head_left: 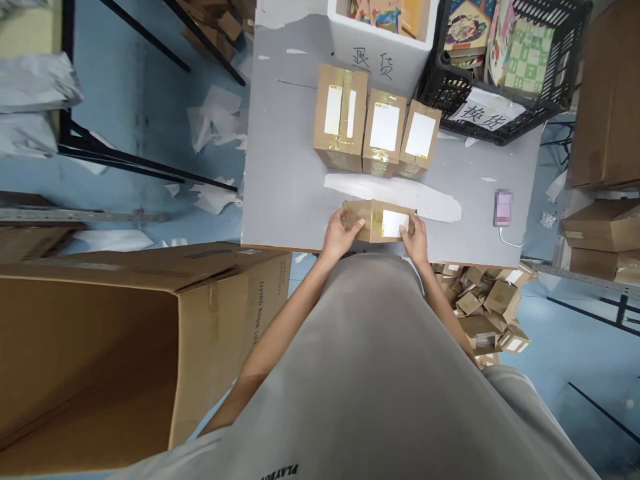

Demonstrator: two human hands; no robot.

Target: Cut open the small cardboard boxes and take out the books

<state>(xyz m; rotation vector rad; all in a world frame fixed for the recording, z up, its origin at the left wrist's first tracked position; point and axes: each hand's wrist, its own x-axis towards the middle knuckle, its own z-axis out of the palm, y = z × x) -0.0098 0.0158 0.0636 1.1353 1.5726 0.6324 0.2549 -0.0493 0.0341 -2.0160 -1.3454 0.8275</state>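
A small cardboard box with a white label and clear tape lies at the near edge of the grey table. My left hand grips its left end, thumb on top. Around the right end is my right hand, its thumb beside the label. Just beyond stand three taped cardboard boxes side by side: a larger left box, a middle box and a right box, all bearing white labels.
A white bin and a black crate of books stand at the table's back. A phone with a cable lies at the right. A large open carton is on my left; small boxes are heaped on the floor at right.
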